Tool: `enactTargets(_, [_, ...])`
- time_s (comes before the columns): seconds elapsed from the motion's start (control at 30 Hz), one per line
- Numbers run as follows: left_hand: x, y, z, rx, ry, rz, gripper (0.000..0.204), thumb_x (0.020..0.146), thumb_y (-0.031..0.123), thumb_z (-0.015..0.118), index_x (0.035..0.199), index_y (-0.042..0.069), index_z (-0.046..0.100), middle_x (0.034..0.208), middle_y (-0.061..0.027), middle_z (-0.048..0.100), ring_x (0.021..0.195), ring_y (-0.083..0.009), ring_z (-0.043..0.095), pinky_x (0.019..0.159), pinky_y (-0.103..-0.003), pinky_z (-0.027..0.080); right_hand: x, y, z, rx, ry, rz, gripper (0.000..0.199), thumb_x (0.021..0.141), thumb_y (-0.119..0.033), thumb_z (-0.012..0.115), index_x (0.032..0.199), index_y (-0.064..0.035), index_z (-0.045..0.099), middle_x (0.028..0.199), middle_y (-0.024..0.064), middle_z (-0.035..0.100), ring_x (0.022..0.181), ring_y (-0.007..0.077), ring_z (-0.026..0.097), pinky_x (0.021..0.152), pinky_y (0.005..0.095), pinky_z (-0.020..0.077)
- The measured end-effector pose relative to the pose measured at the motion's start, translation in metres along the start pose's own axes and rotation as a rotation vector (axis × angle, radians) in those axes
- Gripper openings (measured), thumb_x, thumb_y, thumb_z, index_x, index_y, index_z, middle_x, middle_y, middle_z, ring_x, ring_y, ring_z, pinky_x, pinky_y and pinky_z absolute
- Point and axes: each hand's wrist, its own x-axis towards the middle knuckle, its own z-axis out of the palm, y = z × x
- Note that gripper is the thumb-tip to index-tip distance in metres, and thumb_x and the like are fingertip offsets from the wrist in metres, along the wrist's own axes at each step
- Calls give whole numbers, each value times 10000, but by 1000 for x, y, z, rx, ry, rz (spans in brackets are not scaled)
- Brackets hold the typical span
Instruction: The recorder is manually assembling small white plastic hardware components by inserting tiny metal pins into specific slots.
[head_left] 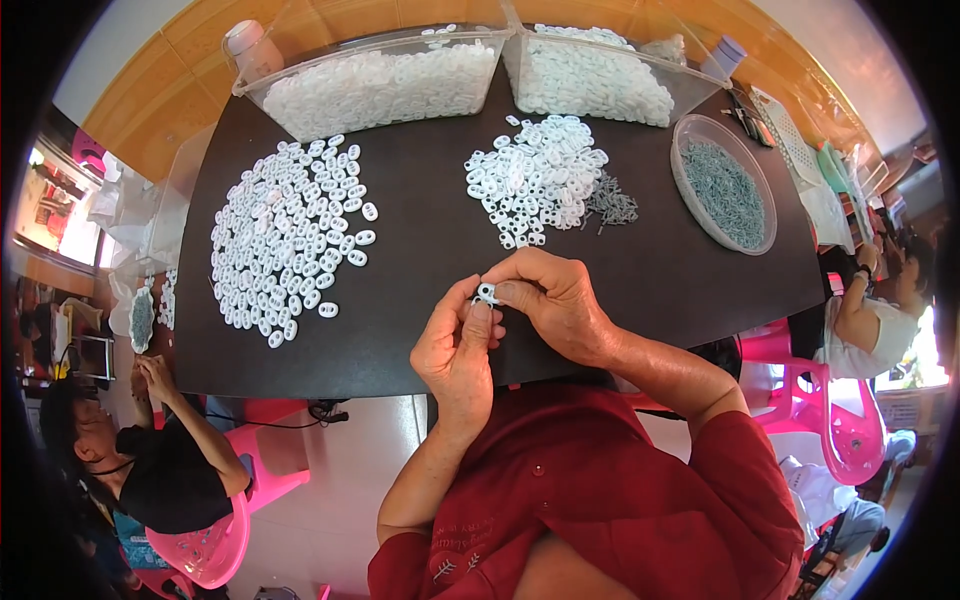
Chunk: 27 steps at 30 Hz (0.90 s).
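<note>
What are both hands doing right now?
Left hand: closed, pinching the small white oval plastic piece.
Right hand: closed, pinching the same piece.

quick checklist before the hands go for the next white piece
1. White piece pinched between left hand and right hand: ok.
2. Whether a pin is seated in it: cannot tell, fingers cover it.
3. Loose grey pins lying beside the middle white pile: ok.
4. Round dish of pins on the table's right: ok.
5. Large pile on the left lies apart from the middle pile: ok.
</note>
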Motion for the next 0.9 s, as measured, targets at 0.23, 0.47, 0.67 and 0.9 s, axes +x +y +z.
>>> enactTargets(0.23, [2,1,0,18,-7,-23,260,918,38,532,1163,-49,548,840,-27,585,710,-68,552,620,-194,482,1,0,-1,-13,-10,-23,98,869,14,554,937,18,625,838,35,606,771,80,557,690,236,468])
enactTargets(0.47, [2,2,1,21,-23,-19,260,918,38,533,1166,-39,550,827,-24,581,703,-68,547,617,-189,477,1,-7,-1,260,-48,159,92,863,7,569,934,32,621,850,33,622,758,75,566,667,231,476])
enactTargets(0.67, [2,-1,3,-7,-22,0,267,916,40,536,1173,-35,547,810,-20,576,699,-69,550,610,-187,473,1,-7,-4,98,-40,37,87,851,8,584,923,49,613,820,44,619,735,77,569,655,226,477])
enactTargets(0.9, [3,2,2,-14,-37,-32,268,916,44,539,1171,-36,548,811,-22,583,701,-70,554,612,-190,476,2,-10,-2,197,-25,145,80,847,19,570,901,39,625,818,40,617,726,75,573,658,222,477])
